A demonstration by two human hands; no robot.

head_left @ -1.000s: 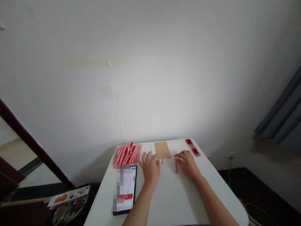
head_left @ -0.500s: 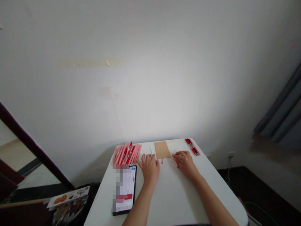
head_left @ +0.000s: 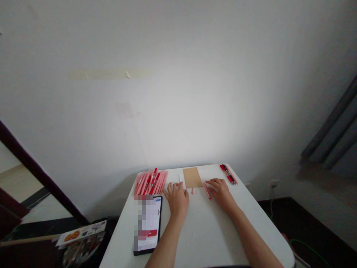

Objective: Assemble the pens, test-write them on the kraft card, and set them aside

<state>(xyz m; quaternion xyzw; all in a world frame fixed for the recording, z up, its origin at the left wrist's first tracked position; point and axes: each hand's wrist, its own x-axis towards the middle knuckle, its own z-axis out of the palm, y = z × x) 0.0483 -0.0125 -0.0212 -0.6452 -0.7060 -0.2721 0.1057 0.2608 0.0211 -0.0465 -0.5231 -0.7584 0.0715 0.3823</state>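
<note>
My left hand (head_left: 177, 199) rests palm down on the white table (head_left: 206, 230), fingers spread, with nothing visible in it. Beside the fingertips of my right hand (head_left: 220, 191) lies a pink pen (head_left: 207, 190); that hand's fingers are apart, and whether they touch the pen is hard to tell. Between the hands, a brown card (head_left: 192, 177) lies near the back, with a small pink piece (head_left: 192, 191) just below it. A thin white stick (head_left: 180, 178) is left of the card.
Many pink and red pens (head_left: 150, 182) lie at the back left, above a phone (head_left: 150, 225) with a lit screen. Several red, black and pink pens (head_left: 228, 174) sit at the back right corner. A wall (head_left: 178, 93) stands behind the table.
The fingers of my right hand have drawn slightly right and loosened from the pink pen, which now shows more fully. My left hand has hardly moved.
</note>
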